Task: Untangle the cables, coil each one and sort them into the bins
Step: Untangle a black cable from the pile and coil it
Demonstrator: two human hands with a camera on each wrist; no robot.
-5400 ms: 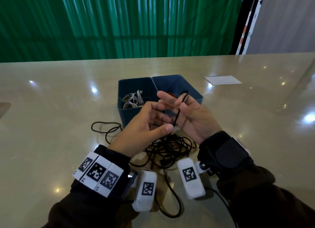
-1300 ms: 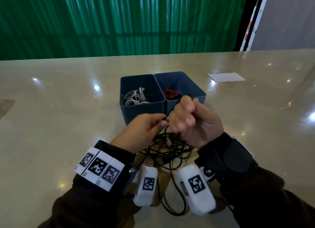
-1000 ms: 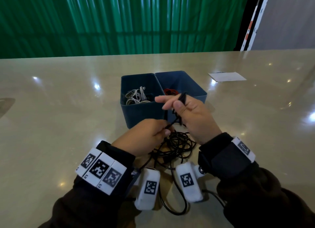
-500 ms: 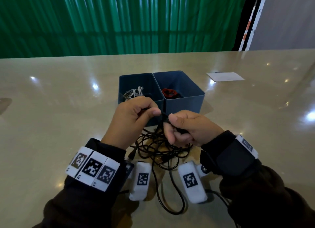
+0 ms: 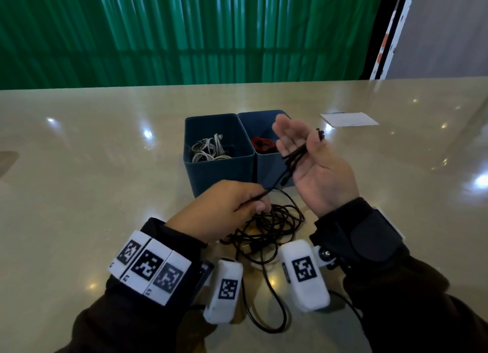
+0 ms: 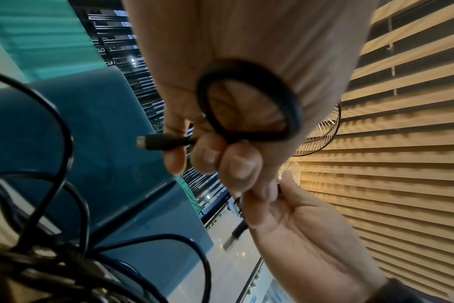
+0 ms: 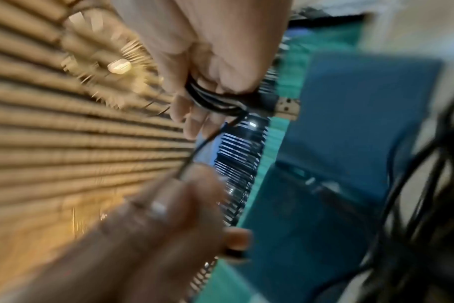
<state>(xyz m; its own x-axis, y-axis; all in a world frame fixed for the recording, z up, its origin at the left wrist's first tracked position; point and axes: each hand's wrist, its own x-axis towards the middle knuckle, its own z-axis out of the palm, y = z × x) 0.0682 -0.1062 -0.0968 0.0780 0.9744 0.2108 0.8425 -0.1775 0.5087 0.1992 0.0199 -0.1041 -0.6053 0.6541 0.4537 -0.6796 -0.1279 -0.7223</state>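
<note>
A black cable (image 5: 295,157) runs taut between my hands in front of the bins. My right hand (image 5: 299,147) is raised palm up, its thumb pinning several loops of the cable against the palm. A USB-A plug (image 7: 286,108) sticks out of that bundle. My left hand (image 5: 248,203) is lower and pinches the same cable near its small plug (image 6: 153,141), with a loop (image 6: 246,102) against its palm. A tangle of black cables (image 5: 272,226) lies on the table between my wrists. The left bin (image 5: 211,173) holds white cables (image 5: 208,152); the right bin (image 5: 266,168) holds a red cable (image 5: 264,147).
The two blue bins stand side by side just beyond my hands. A white sheet of paper (image 5: 348,119) lies at the far right of the beige table (image 5: 92,181). One black strand (image 5: 266,313) trails toward the table's near edge. A green curtain hangs behind.
My right hand has lifted and turned palm up with the loops across it. My left hand has dropped lower, and the strand is now stretched between them.
</note>
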